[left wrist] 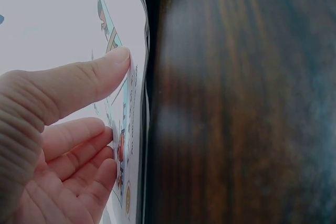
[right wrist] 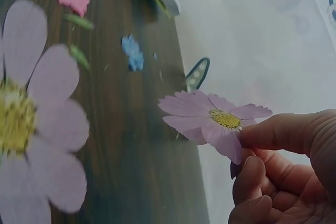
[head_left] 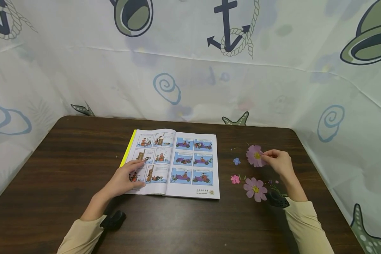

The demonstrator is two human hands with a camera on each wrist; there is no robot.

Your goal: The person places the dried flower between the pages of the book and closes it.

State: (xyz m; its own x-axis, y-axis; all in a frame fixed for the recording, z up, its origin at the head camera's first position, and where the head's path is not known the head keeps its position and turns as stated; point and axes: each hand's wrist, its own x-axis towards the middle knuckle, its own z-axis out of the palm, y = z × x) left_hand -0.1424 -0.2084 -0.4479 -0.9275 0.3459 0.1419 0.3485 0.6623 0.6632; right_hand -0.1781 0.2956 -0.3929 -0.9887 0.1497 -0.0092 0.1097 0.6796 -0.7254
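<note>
An open comic book (head_left: 193,192) lies on the dark wooden table, and my left hand (head_left: 124,180) rests on its left page. In the left wrist view the thumb (left wrist: 105,74) and fingers touch the page, apart from each other. My right hand (head_left: 280,163) pinches a pale purple flower (head_left: 254,156) with a yellow centre by the edge of its petals. The right wrist view shows that flower (right wrist: 205,121) lifted above the table. A second purple flower (head_left: 255,189) lies nearer me, with a small pink flower (head_left: 235,179) and a small blue one (head_left: 236,161) to its left.
Small green and purple sprigs (head_left: 274,183) lie by my right wrist. The table (head_left: 66,169) has rounded far corners. A white cloth (head_left: 190,88) printed with anchors and shells hangs behind and at both sides.
</note>
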